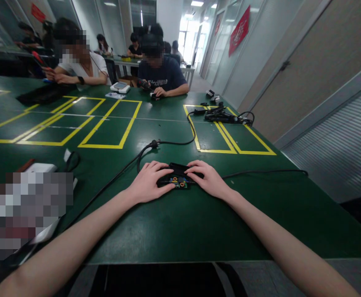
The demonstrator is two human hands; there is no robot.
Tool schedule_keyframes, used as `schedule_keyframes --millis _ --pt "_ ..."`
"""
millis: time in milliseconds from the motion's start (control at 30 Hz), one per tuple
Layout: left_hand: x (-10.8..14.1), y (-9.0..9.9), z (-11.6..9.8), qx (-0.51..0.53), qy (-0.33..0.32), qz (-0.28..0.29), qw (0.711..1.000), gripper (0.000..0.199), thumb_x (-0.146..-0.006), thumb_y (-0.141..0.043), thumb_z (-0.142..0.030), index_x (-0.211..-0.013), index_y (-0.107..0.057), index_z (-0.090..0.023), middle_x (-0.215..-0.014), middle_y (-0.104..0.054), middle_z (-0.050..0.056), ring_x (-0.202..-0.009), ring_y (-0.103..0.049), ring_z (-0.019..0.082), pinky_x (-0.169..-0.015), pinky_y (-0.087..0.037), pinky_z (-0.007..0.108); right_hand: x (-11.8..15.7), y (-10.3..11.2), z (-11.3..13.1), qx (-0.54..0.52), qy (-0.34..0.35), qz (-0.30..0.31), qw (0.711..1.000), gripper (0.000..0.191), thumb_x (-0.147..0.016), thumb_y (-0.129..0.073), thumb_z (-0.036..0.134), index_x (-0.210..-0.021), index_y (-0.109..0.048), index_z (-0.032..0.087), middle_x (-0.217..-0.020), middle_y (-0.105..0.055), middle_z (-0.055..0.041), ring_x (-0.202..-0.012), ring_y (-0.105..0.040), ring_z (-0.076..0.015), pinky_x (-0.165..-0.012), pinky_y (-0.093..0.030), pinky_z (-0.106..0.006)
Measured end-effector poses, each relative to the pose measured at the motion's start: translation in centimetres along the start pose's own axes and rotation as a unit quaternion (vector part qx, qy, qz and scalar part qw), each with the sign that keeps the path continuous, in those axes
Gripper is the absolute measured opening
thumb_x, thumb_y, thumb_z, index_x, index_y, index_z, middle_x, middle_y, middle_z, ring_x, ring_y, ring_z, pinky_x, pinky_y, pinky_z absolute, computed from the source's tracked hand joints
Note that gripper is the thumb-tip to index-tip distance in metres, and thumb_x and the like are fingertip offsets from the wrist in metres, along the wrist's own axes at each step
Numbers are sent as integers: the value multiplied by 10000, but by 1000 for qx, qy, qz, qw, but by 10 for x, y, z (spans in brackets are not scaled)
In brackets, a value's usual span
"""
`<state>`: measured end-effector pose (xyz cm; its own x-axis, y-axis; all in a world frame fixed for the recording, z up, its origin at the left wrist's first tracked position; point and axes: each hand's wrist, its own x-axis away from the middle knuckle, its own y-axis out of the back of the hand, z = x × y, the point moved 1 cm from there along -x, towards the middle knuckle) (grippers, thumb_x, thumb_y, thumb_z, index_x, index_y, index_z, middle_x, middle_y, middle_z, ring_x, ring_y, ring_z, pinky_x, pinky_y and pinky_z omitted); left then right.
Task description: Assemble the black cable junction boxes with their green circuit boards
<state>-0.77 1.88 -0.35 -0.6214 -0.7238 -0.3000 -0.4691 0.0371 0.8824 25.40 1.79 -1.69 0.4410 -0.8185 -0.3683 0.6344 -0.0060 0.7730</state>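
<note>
A small circuit board (180,182) with copper-coloured coils lies in a black housing on the green table (168,227). Behind it, a black cover piece (178,168) is tilted up between my hands. My left hand (151,181) has its fingers round the left end of the cover and its thumb by the board's left edge. At the right end, my right hand (207,178) pinches the cover between thumb and fingers. A black cable (261,171) runs off to the right from the housing, and another cable (115,176) passes to the left of my left hand.
Yellow tape rectangles (121,146) mark the table. A plug (154,144) lies beyond my left hand. Bundled black cables (226,115) lie at the back right, with small adapters (213,97) behind. A blurred-out item stands at the left. Two people sit across the table.
</note>
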Motion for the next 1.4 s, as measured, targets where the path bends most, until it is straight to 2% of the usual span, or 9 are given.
schedule_keyframes --millis 200,333,433,567,667,867,1167,1400 --pt "5 0 0 28 -33 0 999 384 -838 -825 -437 -1146 -769 -214 -1454 -638 154 -1285 -622 346 -1075 -499 547 0 1 10 -124 7 -38 991 116 -922 -651 187 -951 -753 235 -1122 -696 -72 -1031 -692 -214 -937 -593 -392" --pt "6 -2 1 47 -51 -27 997 400 -830 -834 -389 -1177 -747 -210 -1434 -652 143 -1247 -664 324 -1062 -539 519 1 1 13 -208 -38 -46 976 225 -879 -670 180 -1082 -745 239 -1116 -680 -65 -929 -696 -181 -806 -630 -331" --pt "7 -2 2 73 -57 -43 995 450 -822 -832 -354 -1235 -717 -217 -1437 -643 137 -1260 -666 309 -1079 -552 488 1 2 12 -240 -65 -49 967 314 -870 -684 211 -1176 -745 244 -1116 -696 -64 -952 -700 -184 -797 -637 -320" --pt "9 -1 0 107 -53 -38 992 392 -832 -815 -314 -1196 -703 -222 -1422 -646 123 -1259 -674 289 -1080 -565 455 1 5 13 -219 -79 -20 972 263 -876 -697 238 -1126 -777 218 -1048 -752 -65 -921 -715 -194 -830 -636 -353" --pt "8 2 -3 118 -47 -36 991 370 -832 -814 -294 -1169 -682 -218 -1399 -655 119 -1243 -683 281 -1064 -576 448 1 6 14 -212 -78 -27 974 241 -867 -705 242 -1092 -784 207 -985 -768 -57 -887 -726 -198 -839 -640 -373" --pt "8 6 -6 116 -47 -37 991 360 -821 -815 -259 -1131 -635 -224 -1378 -660 108 -1184 -707 270 -992 -596 425 4 4 14 -244 -87 -20 966 244 -874 -706 259 -1103 -769 206 -1077 -766 -67 -879 -755 -188 -858 -657 -371" --pt "7 5 -7 135 -28 -32 990 357 -804 -806 -272 -958 -487 -227 -1295 -671 94 -1054 -714 239 -867 -587 383 5 4 14 -245 -56 -34 967 219 -881 -698 227 -1091 -762 212 -1051 -735 -57 -880 -726 -171 -830 -653 -341" --pt "7 5 -6 156 -19 -30 987 358 -790 -810 -260 -980 -508 -226 -1242 -679 57 -974 -706 208 -834 -582 351 5 8 16 -241 -54 -8 969 233 -899 -708 273 -1122 -746 215 -1077 -724 -69 -935 -716 -191 -819 -654 -345"
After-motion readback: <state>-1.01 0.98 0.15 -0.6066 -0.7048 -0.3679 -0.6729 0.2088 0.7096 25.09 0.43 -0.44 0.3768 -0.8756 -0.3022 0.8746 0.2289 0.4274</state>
